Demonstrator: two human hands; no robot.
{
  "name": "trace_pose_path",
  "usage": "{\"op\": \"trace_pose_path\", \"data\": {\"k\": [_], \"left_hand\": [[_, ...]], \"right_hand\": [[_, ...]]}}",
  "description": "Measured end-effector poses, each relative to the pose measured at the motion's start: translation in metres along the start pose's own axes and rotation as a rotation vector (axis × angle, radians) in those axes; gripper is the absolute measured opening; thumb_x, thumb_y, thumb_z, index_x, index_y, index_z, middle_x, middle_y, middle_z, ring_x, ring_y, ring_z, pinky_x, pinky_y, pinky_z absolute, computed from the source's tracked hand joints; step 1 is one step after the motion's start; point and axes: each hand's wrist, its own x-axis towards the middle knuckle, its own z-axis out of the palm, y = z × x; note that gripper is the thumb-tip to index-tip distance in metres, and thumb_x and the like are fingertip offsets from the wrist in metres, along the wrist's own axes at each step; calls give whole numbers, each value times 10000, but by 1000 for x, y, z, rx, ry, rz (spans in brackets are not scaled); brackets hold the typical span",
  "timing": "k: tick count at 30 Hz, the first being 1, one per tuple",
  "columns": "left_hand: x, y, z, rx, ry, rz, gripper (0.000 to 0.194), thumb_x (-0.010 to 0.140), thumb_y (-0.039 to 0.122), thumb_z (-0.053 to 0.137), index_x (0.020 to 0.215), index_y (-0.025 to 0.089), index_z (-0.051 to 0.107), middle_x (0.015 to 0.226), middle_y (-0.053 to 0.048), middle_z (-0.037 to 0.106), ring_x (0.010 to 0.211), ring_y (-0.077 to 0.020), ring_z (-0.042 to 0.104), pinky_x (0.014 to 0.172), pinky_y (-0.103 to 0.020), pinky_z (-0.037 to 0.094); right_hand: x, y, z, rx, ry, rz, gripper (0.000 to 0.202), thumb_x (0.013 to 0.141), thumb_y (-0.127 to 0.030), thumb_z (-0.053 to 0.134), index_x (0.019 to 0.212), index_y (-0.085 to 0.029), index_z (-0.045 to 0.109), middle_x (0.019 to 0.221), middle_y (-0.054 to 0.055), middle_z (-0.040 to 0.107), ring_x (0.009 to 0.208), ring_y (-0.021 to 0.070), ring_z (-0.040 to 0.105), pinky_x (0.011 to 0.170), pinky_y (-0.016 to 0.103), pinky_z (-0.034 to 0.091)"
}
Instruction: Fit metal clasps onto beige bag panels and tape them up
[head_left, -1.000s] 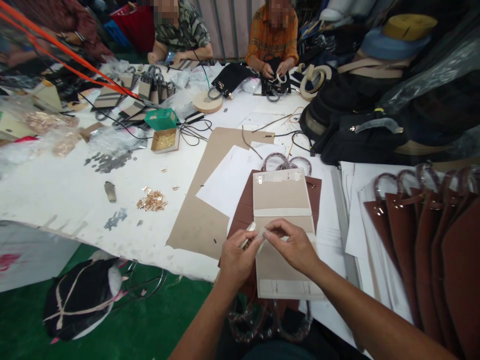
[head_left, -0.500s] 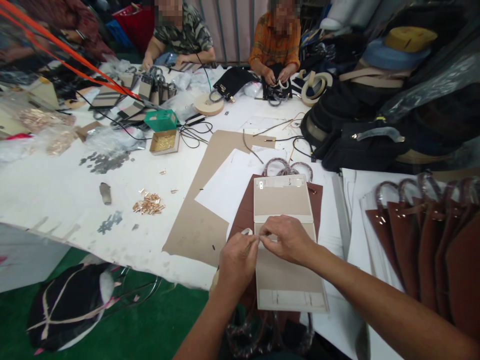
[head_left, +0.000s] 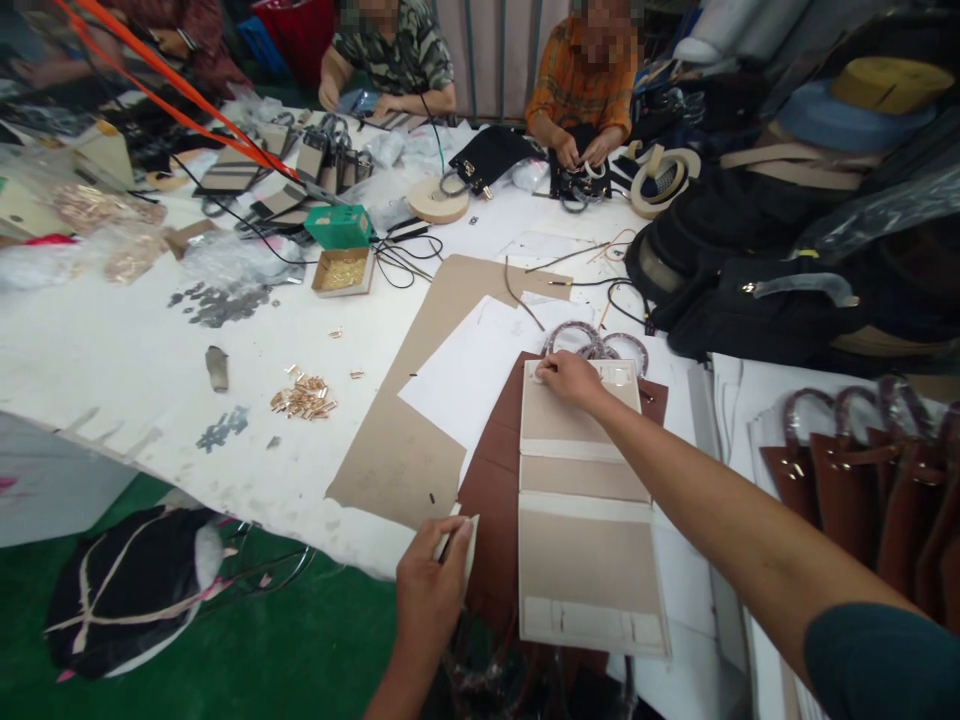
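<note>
A beige bag panel [head_left: 585, 565] with cream edges lies spread open on a brown bag piece [head_left: 491, 440]. At the panel's far left corner, the pinched fingertips of my right hand [head_left: 572, 380] touch its surface; anything small between them is hidden. Left of the panel, over the table's near edge, my left hand [head_left: 431, 568] is closed around a pale, flat-sided piece [head_left: 472, 548] whose kind I cannot make out. Wrapped round handles [head_left: 574, 335] stick out beyond the panel's far edge.
Gold metal fittings [head_left: 304, 397] lie in a pile on the white table [head_left: 247, 480], near a small box of gold parts [head_left: 343, 272]. Brown bags [head_left: 855, 490] stand in a row at the right. Across the table, a person in an orange checked shirt [head_left: 581, 85] handles a black piece.
My hands were together over the panel's middle and have parted. The right moved forward to the panel's far left corner; the left drew back to the left with the pale piece.
</note>
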Motion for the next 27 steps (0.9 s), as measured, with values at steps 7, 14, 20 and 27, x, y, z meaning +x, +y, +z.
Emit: {"op": "trace_pose_path", "data": {"k": [7,14,20,27], "left_hand": [[-42,-83,-79,13,163,-510,505,690,679,706,939,248,792,1027,-49,799,1016,-343,716,906,-422,563],[-52,-140,-105,-352,382,-675,532,601,582,803,923,159,765,883,-78,773,773,-236,691,649,-301,529],[-22,-204,-129,-469,529,-675,563,583,562,805,921,118,733,752,-43,720,585,-131,596,537,-237,448],[11,-248,-157,-573,508,-624,573,572,537,821,956,125,714,749,-27,707,577,-114,586,546,-230,456]], "right_hand": [[4,-4,14,-167,1,68,219,914,-348,593,967,-211,756,1132,73,731,950,214,632,781,307,398],[-12,-15,18,-220,145,98,369,961,-383,537,1254,-195,658,1187,115,709,977,237,625,777,342,390],[-68,-16,40,-31,167,-128,343,923,-465,569,1091,-221,741,950,85,756,824,201,661,755,341,449],[-191,-34,79,111,-20,-58,356,839,-581,584,898,-272,750,946,32,787,875,273,734,812,379,557]]}}
